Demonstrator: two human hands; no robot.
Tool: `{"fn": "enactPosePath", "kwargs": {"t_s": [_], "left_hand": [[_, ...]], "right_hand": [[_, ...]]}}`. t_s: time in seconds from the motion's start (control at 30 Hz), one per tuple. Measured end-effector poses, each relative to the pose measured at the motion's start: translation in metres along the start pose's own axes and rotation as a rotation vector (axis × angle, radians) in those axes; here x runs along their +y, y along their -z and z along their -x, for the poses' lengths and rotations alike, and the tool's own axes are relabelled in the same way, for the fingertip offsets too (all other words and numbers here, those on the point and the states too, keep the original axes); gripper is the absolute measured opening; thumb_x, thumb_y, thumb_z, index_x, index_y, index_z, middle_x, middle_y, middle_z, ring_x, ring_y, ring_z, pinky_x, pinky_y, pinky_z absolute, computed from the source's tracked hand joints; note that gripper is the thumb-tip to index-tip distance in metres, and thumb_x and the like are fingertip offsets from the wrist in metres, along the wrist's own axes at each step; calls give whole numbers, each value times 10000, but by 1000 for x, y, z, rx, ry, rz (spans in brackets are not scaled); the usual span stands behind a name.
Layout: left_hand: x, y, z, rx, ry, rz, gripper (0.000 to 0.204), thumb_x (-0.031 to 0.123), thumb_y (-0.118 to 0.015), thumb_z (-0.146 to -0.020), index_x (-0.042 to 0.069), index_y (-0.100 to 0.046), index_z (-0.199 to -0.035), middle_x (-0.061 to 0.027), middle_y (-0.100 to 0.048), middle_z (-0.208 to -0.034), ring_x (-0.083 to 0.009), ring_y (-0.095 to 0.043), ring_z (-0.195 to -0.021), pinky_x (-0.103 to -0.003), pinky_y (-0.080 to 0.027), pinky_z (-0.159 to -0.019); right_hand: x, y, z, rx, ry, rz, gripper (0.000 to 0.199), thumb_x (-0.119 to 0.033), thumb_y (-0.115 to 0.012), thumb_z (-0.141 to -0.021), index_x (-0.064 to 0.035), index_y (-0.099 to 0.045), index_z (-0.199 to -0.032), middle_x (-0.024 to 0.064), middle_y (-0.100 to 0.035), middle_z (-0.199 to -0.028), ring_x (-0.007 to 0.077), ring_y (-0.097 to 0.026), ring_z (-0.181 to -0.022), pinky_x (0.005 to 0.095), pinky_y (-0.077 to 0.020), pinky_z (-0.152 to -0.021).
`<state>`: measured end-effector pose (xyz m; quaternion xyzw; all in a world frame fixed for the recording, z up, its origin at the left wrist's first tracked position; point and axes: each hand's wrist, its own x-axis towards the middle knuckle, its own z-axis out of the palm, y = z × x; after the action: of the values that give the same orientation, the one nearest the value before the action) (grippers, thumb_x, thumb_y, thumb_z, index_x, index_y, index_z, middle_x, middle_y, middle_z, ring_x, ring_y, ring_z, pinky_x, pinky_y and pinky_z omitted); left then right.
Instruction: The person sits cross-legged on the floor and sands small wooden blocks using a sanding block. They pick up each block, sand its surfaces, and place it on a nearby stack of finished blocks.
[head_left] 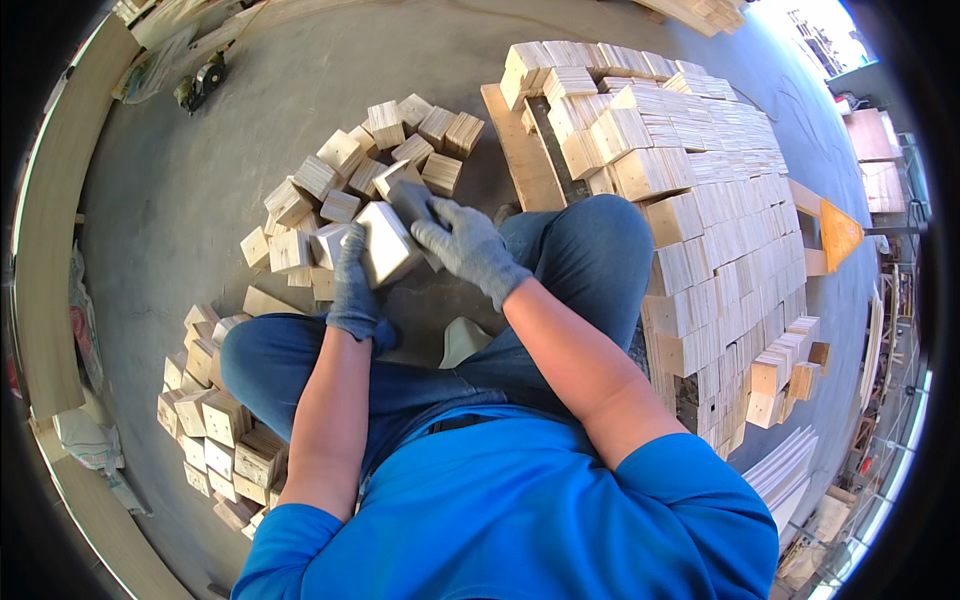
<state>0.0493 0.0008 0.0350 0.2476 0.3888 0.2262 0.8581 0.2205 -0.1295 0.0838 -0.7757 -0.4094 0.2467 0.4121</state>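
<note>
My left hand [354, 285], in a grey knit glove, is closed on the near left side of a pale wooden block [386, 242]. The block is held tilted above my lap, its bright face turned up. In my right hand [468, 245], gloved the same way, is a dark grey flat pad [409, 203] that looks like a sanding pad. It lies against the block's right upper edge. The fingers of my right hand bend over the pad, and its underside is hidden.
Loose wooden blocks [340, 152] lie heaped on the grey floor [240, 130] ahead. More blocks [222, 418] are piled by my left knee. At right, stacked blocks [715, 200] fill a wooden pallet [523, 150]. A power tool [203, 80] lies far left; an orange triangular piece [840, 235] stands beyond the stack.
</note>
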Motion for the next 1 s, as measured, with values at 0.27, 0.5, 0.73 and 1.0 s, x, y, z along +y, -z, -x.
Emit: {"fn": "enactPosePath", "kwargs": {"t_s": [0.27,0.5,0.73,1.0], "left_hand": [[14,-4,1,-78,80,61,696,547,-685,-994,44,-552,-1457,-170,-701,-1298,-330,-737,-1108,-499,-645,-916],[-3,-11,9,-42,10,-113,494,360,-762,-980,-3,-660,-1298,-124,-758,-1136,-233,-769,-938,-401,-659,-841],[12,33,-24,-124,9,168,724,543,-646,-1020,13,-525,-1497,-173,-671,-1364,-330,-680,-1199,-492,-592,-1010],[-16,75,-46,-206,189,-17,829,632,-696,-957,77,-492,-1538,-148,-608,-1451,-372,-625,-1252,-599,-546,-1036]], "right_hand": [[-18,0,13,1,97,49,659,-495,-710,-979,7,-640,-1400,320,-709,-1107,484,-699,-1032,506,-562,-933],[8,2,-36,44,-4,-73,573,-471,-695,-981,-9,-677,-1318,302,-737,-1071,467,-719,-1007,500,-579,-860],[-29,6,37,-77,140,-55,521,-407,-713,-966,-34,-678,-1328,286,-718,-1028,459,-702,-938,525,-556,-837],[-24,13,-17,0,-28,29,590,-412,-702,-991,-3,-616,-1406,313,-678,-1108,498,-675,-1031,528,-542,-886]]}}
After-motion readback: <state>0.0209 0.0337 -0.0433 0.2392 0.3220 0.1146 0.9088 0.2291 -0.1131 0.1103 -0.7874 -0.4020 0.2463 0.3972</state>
